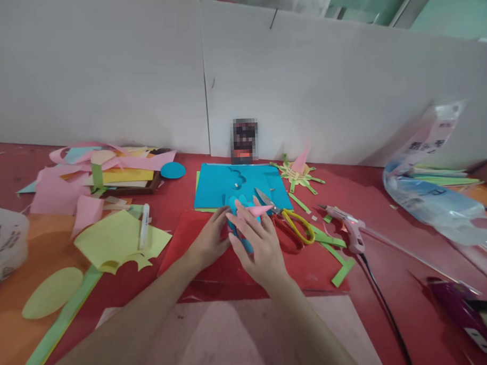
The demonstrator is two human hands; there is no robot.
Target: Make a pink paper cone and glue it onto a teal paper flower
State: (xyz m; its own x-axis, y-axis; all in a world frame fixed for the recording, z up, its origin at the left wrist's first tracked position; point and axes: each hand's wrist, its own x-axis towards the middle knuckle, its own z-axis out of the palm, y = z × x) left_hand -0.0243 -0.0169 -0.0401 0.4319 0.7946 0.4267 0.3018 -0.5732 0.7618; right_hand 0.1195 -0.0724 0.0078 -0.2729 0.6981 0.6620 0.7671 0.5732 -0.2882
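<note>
White bag (pixel 6 244), left edge; purple device (pixel 457 308), lower right; pale wall (pixel 104 75) behind.

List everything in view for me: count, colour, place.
Lobed paper piece: 1, blue, at the hands
Paper cone: 1, pink, by right fingers
Rectangular paper sheet: 1, blue, centre
Metal scissors: 1, yellow-and-red handles, right of hands
Paper flower: 1, yellow-green with pink cone, behind scissors
Paper strips: several, green, right
Glue gun: 1, pink, right
Plastic bags: 2, clear right, white left
Handheld device, kind unclear: 1, purple, lower right
Blurred upright object: 1, dark, by wall
Paper ovals: 2, blue and pale yellow, left
Pen: 1, white, left
Mixed paper scraps: many, multicoloured, mostly left
Tabletop: 1, red
Wall: 1, white, behind
Left hand, right hand: bare, centre
</note>
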